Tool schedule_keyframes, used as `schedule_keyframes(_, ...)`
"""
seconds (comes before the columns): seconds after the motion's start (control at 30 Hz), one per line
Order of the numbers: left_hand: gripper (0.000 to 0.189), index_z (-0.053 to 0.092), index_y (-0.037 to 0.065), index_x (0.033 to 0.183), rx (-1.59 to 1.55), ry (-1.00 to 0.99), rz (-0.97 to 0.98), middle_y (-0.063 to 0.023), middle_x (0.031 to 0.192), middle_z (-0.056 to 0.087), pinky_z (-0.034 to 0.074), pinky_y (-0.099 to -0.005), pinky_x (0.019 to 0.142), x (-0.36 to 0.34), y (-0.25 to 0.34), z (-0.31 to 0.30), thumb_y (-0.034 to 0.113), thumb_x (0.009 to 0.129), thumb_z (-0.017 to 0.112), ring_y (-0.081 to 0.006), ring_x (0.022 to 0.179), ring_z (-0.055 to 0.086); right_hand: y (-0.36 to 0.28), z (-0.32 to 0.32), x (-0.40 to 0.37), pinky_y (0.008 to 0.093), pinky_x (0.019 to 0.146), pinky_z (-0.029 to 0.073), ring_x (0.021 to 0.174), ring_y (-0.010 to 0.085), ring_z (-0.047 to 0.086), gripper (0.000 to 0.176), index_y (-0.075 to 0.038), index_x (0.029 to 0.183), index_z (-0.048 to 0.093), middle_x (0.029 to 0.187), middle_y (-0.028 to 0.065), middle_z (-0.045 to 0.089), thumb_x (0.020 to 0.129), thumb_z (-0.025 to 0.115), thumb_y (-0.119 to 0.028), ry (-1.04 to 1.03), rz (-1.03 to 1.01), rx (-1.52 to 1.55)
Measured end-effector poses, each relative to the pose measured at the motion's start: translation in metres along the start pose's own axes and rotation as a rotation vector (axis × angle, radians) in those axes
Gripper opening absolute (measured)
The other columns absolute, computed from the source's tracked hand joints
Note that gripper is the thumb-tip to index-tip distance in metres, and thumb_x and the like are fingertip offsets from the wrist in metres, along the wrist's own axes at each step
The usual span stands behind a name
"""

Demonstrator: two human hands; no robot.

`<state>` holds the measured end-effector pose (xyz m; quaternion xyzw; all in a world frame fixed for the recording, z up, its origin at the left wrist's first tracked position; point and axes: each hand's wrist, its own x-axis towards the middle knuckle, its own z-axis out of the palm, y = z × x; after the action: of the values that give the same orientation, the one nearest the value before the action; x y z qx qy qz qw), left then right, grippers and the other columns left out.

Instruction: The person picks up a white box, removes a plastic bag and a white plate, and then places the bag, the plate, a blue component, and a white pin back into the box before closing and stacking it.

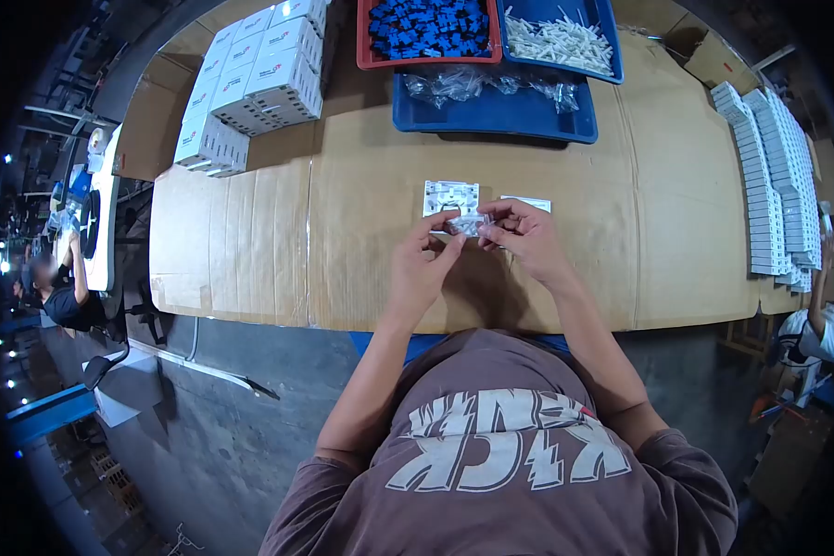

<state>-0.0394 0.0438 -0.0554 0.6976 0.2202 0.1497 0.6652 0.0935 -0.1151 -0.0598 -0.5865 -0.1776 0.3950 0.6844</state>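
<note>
Over the cardboard-covered table, my left hand (424, 269) and my right hand (528, 245) meet with bent fingers. Between their fingertips is a small clear plastic bag (468, 224) with something whitish inside; its contents are too small to name. Just behind it lies a white plastic housing (451, 192) with cutouts, its near part covered by the bag and my left fingers. A second flat white piece (533, 202) rests behind my right hand, which partly hides it.
Stacked white boxes (259, 79) stand at the back left. A red tray (426, 63) of blue parts and a blue tray (565, 63) of white pieces sit above a lower blue tray (491, 128) with clear bags. White housings (764, 190) are piled right. People are at both sides.
</note>
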Motion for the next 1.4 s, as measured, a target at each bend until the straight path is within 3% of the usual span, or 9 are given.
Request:
schedule_keyframes(0.13,0.025,0.075,0.003,0.118,0.199,0.027,0.038,-0.0031,0.092,0.072,0.048,-0.0258,0.068,0.003,-0.001,-0.011,0.009,0.094,0.075,-0.0095,0.075,0.061,0.010,0.003,0.000,0.0276,0.082,0.059,0.092,0.0136,0.071,0.030,0.000,0.128,0.069,0.102,0.0088,0.073,0.098,0.068,0.002,0.008,-0.012,-0.050)
schedule_keyframes(0.37,0.023,0.076,0.006,0.114,0.416,-0.051,0.036,-0.0085,0.091,0.075,0.049,-0.0305,0.064,0.003,0.009,-0.022,0.010,0.092,0.076,-0.0158,0.069,0.061,0.006,0.013,-0.006,0.0289,0.085,0.056,0.092,0.0170,0.072,0.026,0.000,0.121,0.074,0.101,0.0103,0.076,0.095,0.071,0.001,0.132,-0.082,-0.488)
schedule_keyframes(0.47,0.022,0.077,0.006,0.112,0.535,-0.049,0.123,-0.0082,0.092,0.075,0.049,-0.0349,0.070,0.015,0.013,-0.031,0.015,0.092,0.076,-0.0190,0.071,0.063,-0.002,0.019,0.000,0.0308,0.081,0.056,0.088,0.0189,0.071,0.022,-0.002,0.116,0.076,0.099,0.0105,0.073,0.095,0.070,-0.001,0.147,-0.176,-0.637)
schedule_keyframes(0.57,0.020,0.077,0.008,0.109,0.704,-0.047,0.352,-0.0071,0.094,0.075,0.048,-0.0395,0.083,0.037,0.006,-0.042,0.019,0.093,0.074,-0.0234,0.079,0.066,0.000,0.025,0.017,0.0324,0.077,0.055,0.084,0.0226,0.070,0.017,-0.002,0.111,0.075,0.098,0.0101,0.069,0.095,0.069,-0.001,0.194,-0.429,-0.663)
schedule_keyframes(0.77,0.014,0.077,0.011,0.103,0.870,-0.077,0.430,-0.0049,0.099,0.075,0.045,-0.0420,0.094,0.050,-0.004,-0.040,0.020,0.093,0.073,-0.0262,0.097,0.065,0.009,0.026,0.028,0.0385,0.074,0.054,0.086,0.0292,0.068,0.014,-0.004,0.104,0.071,0.100,0.0112,0.067,0.090,0.072,-0.006,0.208,-0.331,-0.840)
schedule_keyframes(0.97,0.014,0.077,0.011,0.103,0.911,-0.045,0.499,-0.0048,0.102,0.072,0.045,-0.0413,0.095,0.051,-0.001,-0.039,0.018,0.091,0.074,-0.0262,0.102,0.065,0.012,0.030,0.027,0.0422,0.076,0.054,0.088,0.0314,0.069,0.016,-0.005,0.100,0.071,0.100,0.0101,0.070,0.085,0.074,-0.010,0.272,-0.370,-0.966)
schedule_keyframes(1.07,0.014,0.076,0.010,0.101,0.891,-0.068,0.401,-0.0048,0.105,0.070,0.045,-0.0412,0.095,0.054,-0.003,-0.040,0.018,0.089,0.075,-0.0263,0.103,0.065,0.019,0.024,0.031,0.0418,0.078,0.054,0.088,0.0299,0.069,0.015,-0.006,0.097,0.071,0.100,0.0081,0.071,0.084,0.075,-0.011,0.233,-0.413,-1.060)
schedule_keyframes(1.17,0.017,0.075,0.010,0.102,0.858,-0.118,0.466,-0.0042,0.105,0.071,0.045,-0.0421,0.096,0.056,-0.013,-0.043,0.019,0.088,0.076,-0.0260,0.102,0.065,0.023,0.021,0.033,0.0408,0.078,0.053,0.089,0.0281,0.069,0.011,-0.006,0.092,0.072,0.098,0.0064,0.070,0.084,0.075,-0.013,0.242,-0.556,-1.121)
schedule_keyframes(1.4,0.038,0.072,0.009,0.113,0.865,-0.242,0.614,-0.0044,0.114,0.068,0.044,-0.0413,0.100,0.045,-0.014,-0.057,0.018,0.077,0.082,-0.0277,0.109,0.061,0.016,0.022,0.028,0.0417,0.078,0.053,0.086,0.0258,0.068,0.007,-0.006,0.085,0.071,0.097,0.0033,0.068,0.086,0.073,-0.013,0.205,-0.574,-1.167)
